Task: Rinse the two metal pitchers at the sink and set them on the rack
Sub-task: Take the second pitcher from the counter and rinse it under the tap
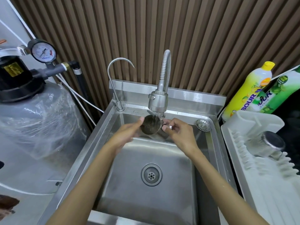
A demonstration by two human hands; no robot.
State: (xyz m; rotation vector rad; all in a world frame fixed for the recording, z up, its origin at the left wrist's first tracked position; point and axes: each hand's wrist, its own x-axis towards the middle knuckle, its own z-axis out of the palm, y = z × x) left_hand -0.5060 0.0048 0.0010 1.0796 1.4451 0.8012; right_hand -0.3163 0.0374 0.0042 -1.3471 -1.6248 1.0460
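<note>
Under both outstretched forearms lies the steel sink (186,176), its drain (151,174) well short of the hands. Off to the side of the right hand stands the white rack (259,184), and one metal pitcher (266,146) already lies on its ribs. Ahead of the fingers, the spray tap (158,101) runs straight down into the second pitcher (151,125), which is held between the two hands with its mouth tipped up toward the stream.

To rinse it well, I would keep the mouth under the water, roll the pitcher so the flow reaches the whole inner wall, then tip it out before carrying it across.

The left hand (128,135) cups the pitcher's side, fingers wrapped along the wall. The right hand (177,132) is curled at the opposite rim, thumb and fingertips pinched on what seems to be the handle; the grip itself is partly hidden.
</note>
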